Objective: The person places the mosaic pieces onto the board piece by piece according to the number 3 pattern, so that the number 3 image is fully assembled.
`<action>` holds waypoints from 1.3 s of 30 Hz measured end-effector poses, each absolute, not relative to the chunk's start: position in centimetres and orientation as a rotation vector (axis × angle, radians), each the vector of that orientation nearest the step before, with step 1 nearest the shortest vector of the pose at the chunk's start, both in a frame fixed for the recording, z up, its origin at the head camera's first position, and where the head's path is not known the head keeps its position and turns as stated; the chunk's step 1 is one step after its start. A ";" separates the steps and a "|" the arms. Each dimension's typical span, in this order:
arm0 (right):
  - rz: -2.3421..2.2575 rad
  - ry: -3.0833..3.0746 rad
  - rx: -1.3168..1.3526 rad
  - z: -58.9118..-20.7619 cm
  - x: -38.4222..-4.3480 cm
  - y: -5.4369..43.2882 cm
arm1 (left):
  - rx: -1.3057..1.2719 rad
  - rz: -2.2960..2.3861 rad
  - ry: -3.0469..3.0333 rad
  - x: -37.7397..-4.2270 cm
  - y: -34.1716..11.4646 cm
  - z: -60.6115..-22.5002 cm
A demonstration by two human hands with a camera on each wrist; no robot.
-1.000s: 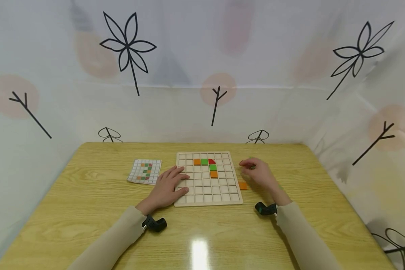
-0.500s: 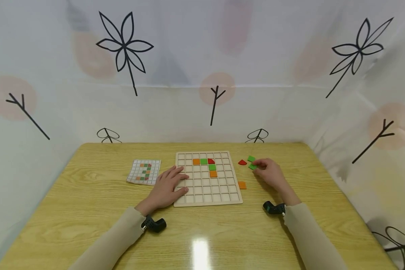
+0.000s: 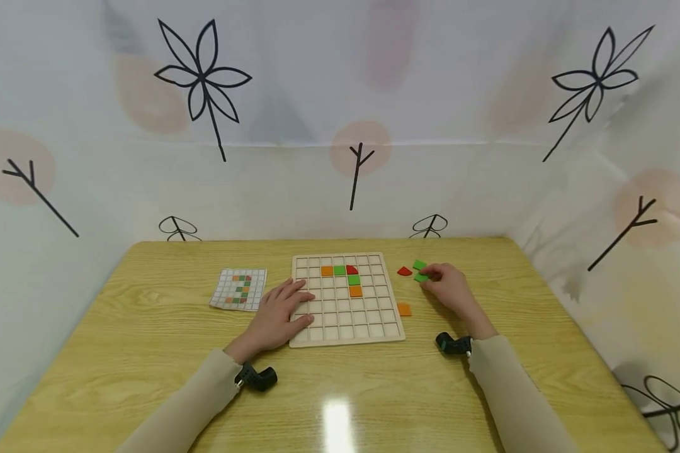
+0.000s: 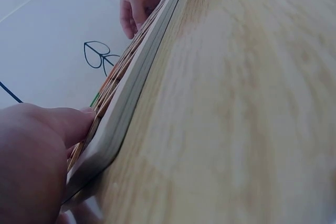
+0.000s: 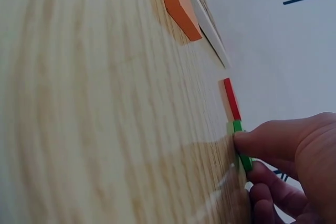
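Board (image 3: 362, 318), centre of frame: my left hand (image 3: 274, 321) rests outstretched over its left edge, likely steadying it | right of centre: my right hand (image 3: 452, 290) pinches a green tile (image 3: 420, 277), presumably because it's thin | left: patterned card (image 3: 238, 289), probably for reference.

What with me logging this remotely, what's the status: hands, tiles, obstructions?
Left hand resting on grid board. Right hand pinching green tile, right of board. Five tiles placed. Loose red tile between green tile and board.
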State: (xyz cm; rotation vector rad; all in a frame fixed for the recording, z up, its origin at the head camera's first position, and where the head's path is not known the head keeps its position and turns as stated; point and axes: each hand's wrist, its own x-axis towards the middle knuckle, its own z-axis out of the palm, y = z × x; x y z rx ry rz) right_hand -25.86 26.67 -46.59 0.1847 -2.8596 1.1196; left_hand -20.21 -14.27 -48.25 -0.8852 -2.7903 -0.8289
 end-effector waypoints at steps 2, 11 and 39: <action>1.123 -2.864 0.185 -46.4 -25.8 26.6 | -0.883 -0.823 -2.787 -20.2 -14.3 -48.3; 1.169 -2.910 0.144 -46.2 -25.8 26.7 | -0.877 -0.820 -2.783 -20.2 -14.2 -48.3; 1.202 -2.894 0.157 -45.7 -25.6 27.1 | -0.872 -0.830 -2.806 -20.2 -14.2 -48.3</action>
